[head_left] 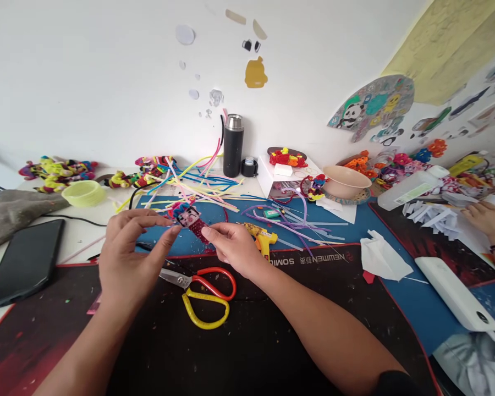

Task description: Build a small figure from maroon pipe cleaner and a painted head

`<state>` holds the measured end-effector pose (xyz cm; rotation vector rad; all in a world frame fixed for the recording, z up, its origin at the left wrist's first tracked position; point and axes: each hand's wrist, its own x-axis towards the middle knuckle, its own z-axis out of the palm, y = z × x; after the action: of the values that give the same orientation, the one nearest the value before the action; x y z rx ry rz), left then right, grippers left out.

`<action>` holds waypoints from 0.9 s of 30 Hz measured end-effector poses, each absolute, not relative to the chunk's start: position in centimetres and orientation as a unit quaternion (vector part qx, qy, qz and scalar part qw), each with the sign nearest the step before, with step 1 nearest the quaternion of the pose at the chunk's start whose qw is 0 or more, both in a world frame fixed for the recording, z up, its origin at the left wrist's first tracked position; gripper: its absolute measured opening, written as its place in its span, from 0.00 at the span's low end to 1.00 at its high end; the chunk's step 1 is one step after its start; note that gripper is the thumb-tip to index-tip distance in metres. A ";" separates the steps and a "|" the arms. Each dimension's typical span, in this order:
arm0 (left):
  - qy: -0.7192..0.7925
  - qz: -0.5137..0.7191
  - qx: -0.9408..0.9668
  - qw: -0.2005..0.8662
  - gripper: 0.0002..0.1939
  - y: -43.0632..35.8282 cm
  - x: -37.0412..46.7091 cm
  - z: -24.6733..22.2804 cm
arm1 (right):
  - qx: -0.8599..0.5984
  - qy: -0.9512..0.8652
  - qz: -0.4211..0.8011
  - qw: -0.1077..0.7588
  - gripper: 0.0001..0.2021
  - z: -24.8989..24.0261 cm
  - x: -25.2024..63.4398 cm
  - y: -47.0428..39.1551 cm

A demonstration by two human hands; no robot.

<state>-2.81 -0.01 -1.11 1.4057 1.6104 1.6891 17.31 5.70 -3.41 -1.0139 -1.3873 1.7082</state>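
Note:
My right hand (235, 247) grips a small doll (197, 226) by its dark red sparkly body, thumb on top. The doll is tilted, with a white painted face and a blue and pink fuzzy headdress. Beside the doll's head, my left hand (134, 250) has its thumb and forefinger tips pinched together; whatever is between them is too small to make out. Under both hands lie scissors (208, 297) with one red and one yellow handle, on a dark mat (264, 346). A yellow glue gun (264, 240) rests just beyond my right wrist.
Loose pipe cleaners (198, 181) spread behind the hands, near a black thermos (233, 146). A phone (25, 261) lies left, a yellow-green bowl (83, 193) behind it. At right are a beige bowl (346, 181), crumpled tissue (383, 256), a white power bank (456, 294) and another person's hand (489, 220).

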 end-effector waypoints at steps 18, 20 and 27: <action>0.560 0.483 0.667 -0.090 0.03 0.8 -3.1 -2.2 | -0.368 -0.542 0.668 0.353 0.25 -3.3 17.5 5.5; 0.554 0.470 0.677 -0.116 0.04 0.9 -3.2 -2.3 | -0.369 -0.544 0.667 0.350 0.25 -3.2 17.5 5.5; 0.558 0.463 0.678 -0.119 0.05 0.8 -3.2 -2.3 | -0.364 -0.542 0.670 0.354 0.23 -3.3 17.5 5.6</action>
<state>-3.21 0.85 -2.33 2.3073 1.9011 1.5769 17.48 5.58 -3.32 -0.9404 -1.4026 1.7320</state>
